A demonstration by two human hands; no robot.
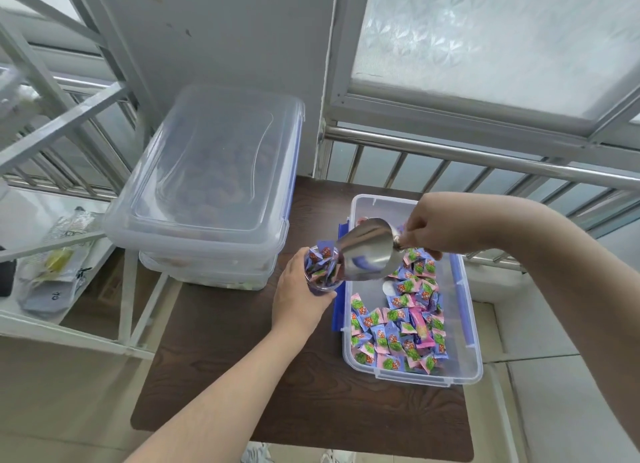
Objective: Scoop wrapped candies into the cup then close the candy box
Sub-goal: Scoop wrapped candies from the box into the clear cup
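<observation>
My left hand grips a clear plastic cup packed with blue and pink wrapped candies, held just left of the candy box. My right hand holds the handle of a steel scoop, tipped down with its mouth at the cup's rim. The open clear candy box lies on the right of the dark table, with wrapped candies heaped in its near half. Its far half shows bare bottom. No lid for this box is clearly in view.
Stacked clear lidded boxes stand at the table's back left. A white shelf frame with bagged items is on the left. A steel railing and windows run behind the table.
</observation>
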